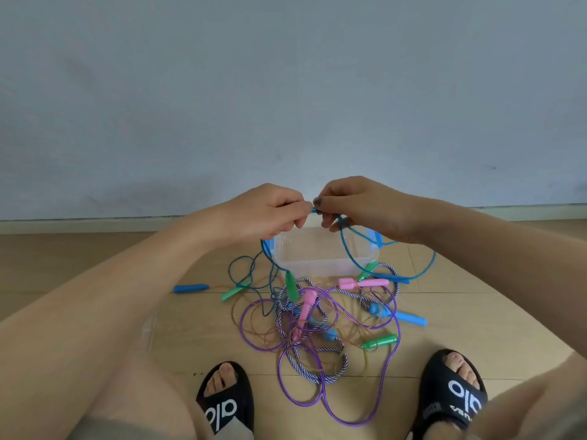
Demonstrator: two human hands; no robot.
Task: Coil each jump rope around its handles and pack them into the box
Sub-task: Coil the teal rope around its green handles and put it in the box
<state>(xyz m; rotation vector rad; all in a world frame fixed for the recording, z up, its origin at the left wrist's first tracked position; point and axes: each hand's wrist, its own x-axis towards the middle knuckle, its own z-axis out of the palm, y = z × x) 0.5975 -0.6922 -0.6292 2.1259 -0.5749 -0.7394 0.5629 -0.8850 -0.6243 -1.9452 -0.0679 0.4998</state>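
My left hand (270, 214) and my right hand (355, 203) meet above the clear plastic box (327, 263) and both pinch a teal-blue jump rope (349, 252), whose loops hang down on either side of the box. On the floor below lies a tangle of jump ropes: a purple rope (317, 395), a blue-and-white braided rope (311, 373), and green (291, 285), pink (306, 304) and blue (409, 317) handles. The box looks to hold nothing.
The box has blue side clips and stands on a wooden floor near the wall's skirting (95, 225). A loose blue handle (190, 288) lies left of the pile. My two feet in black slides (225, 398) (451, 389) flank the near edge of the tangle.
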